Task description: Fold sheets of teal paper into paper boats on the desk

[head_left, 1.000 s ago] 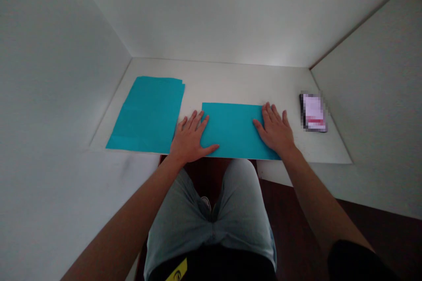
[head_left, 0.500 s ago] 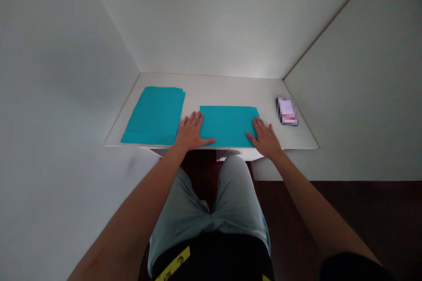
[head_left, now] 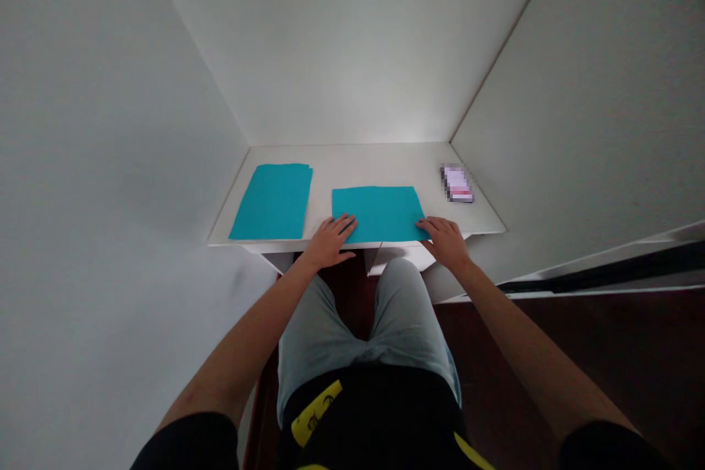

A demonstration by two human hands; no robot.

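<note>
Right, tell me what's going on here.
A person's left hand and right hand rest on the near corners of a flat teal rectangular paper sheet lying on a white desk. A second teal rectangular paper sheet lies to its left, and a blurred dark-edged rectangular object lies towards the right.

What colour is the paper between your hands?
The paper sheet is bright turquoise blue; it shows best in the head view.
</note>
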